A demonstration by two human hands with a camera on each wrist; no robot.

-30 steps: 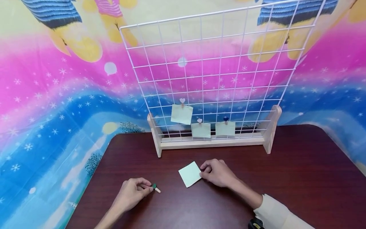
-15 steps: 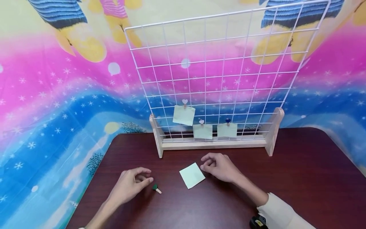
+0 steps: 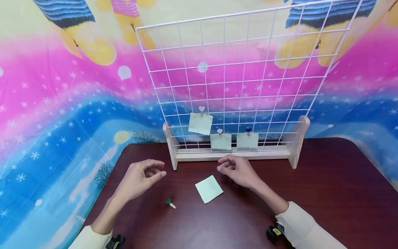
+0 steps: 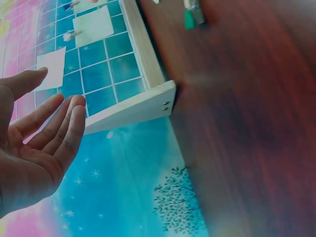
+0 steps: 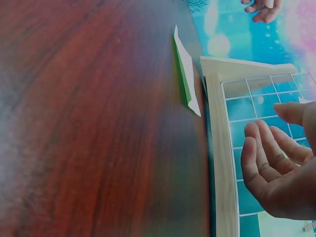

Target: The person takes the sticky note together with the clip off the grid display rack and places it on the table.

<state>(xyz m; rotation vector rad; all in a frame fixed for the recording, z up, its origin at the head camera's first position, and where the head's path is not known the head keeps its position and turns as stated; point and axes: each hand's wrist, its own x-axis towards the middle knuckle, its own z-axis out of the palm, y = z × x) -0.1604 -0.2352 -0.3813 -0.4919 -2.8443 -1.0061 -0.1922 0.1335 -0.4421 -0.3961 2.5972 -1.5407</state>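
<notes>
My left hand point(image 3: 139, 178) hovers over the table's left half, thumb apart from loosely bent fingers and nothing between them. Below and to its right lies a small wooden clothespin point(image 3: 170, 203) with a green decorated end. My right hand point(image 3: 239, 172) is raised, also holding nothing, its fingers loosely bent just behind and right of a pale green sticky note point(image 3: 209, 189). That note lies flat on the table in the head view; in the right wrist view the note point(image 5: 187, 74) shows a green underside edge. Both palms look empty in the wrist views.
Behind the hands stands a white wire grid point(image 3: 236, 83) in a wooden base point(image 3: 233, 156). Pale notes hang on it: one upper left point(image 3: 200, 123), two lower ones point(image 3: 221, 141) point(image 3: 247, 140), each under a heart-topped clothespin. A printed cloth point(image 3: 77, 131) hangs behind the dark table point(image 3: 335, 193).
My left hand has let go of the green clothespin and moved up and away. My right hand has left the sticky note's edge and risen toward the grid. Clothespin and note stay put.
</notes>
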